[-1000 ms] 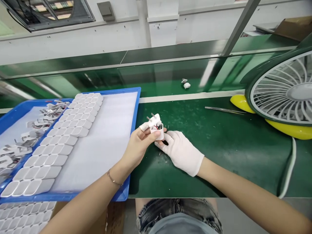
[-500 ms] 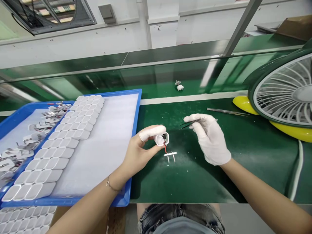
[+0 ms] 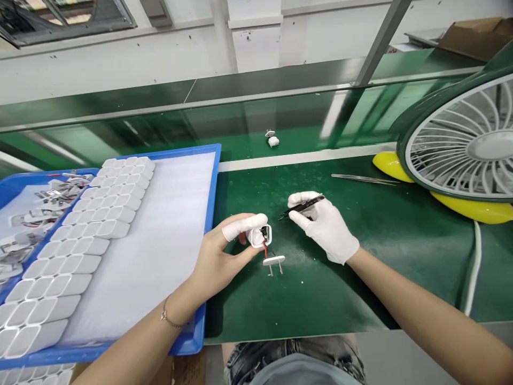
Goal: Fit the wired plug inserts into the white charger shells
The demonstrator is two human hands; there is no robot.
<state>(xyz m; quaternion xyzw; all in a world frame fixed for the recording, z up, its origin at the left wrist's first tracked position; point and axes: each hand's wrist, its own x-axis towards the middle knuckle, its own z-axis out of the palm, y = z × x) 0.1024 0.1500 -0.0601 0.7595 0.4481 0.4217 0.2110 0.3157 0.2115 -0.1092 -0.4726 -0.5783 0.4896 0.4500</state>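
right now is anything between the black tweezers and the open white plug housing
Nothing visible stands between the black tweezers in the right hand and the white plug housing in the left hand; the two-pin plate on the red wire shows below that path in view.

My feed shows a fan (image 3: 491, 145) back from the workbench's (image 3: 320, 313) front edge, which a pale cable (image 3: 474, 267) reaches. I spot a cardboard box (image 3: 475, 40) past the far edge.

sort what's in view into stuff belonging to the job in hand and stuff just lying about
Belong:
white housing in left hand
plug plate on red wire
black tweezers in right hand
probably rows of housings
probably loose plug parts

Apparently just around:
silver tweezers
fan
cardboard box
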